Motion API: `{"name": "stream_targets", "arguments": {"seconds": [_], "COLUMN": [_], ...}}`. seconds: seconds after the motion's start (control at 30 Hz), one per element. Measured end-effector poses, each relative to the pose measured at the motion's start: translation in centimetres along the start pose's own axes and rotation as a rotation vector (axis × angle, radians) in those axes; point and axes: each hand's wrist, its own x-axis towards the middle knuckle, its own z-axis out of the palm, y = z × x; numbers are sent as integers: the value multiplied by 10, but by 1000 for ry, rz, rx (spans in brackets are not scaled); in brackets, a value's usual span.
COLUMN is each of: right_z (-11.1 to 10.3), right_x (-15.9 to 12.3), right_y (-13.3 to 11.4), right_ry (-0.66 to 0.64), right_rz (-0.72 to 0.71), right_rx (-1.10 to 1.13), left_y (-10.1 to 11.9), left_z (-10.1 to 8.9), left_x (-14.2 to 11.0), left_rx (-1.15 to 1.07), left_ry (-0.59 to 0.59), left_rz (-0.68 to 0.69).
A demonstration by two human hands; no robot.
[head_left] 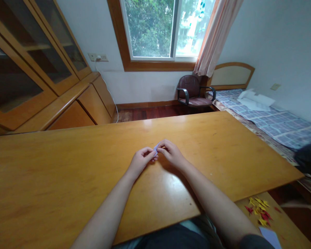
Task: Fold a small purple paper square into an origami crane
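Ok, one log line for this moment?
left hand: pinches lilac paper; right hand: pinches same paper; beneath: table; lower right: yellow and red pieces

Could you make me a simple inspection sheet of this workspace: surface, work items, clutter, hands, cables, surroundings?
Surface: wooden table, shiny, with small dark marks.
Work items: small purple paper, held over the table.
Clutter: yellow and red pieces and a pale purple sheet on a lower wooden surface at right.
Hands: left hand and right hand both pinch the small purple paper.
Cables: white cord runs down from the wall socket.
Surroundings: cabinet, window, chair, bed.
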Motion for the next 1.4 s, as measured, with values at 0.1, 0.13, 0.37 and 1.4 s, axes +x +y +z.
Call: {"name": "stream_targets", "arguments": {"seconds": [0.1, 0.13, 0.37, 1.4], "right_z": [-1, -1, 0, 17], "right_x": [0, 0, -2, 1], "right_y": [0, 0, 1, 17], "right_ry": [-12, -14, -14, 119], "right_rz": [-11, -14, -9, 289], "right_rx": [-7, -9, -32, 682], "left_y": [-1, -1, 0, -3], "left_z": [-1, -1, -1, 1], "left_x": [0, 0, 0, 2], "left_rx": [0, 7, 47, -37], "left_ry": [-17, -20, -18, 38], "left_rz": [-16, -16, 0, 5]}}
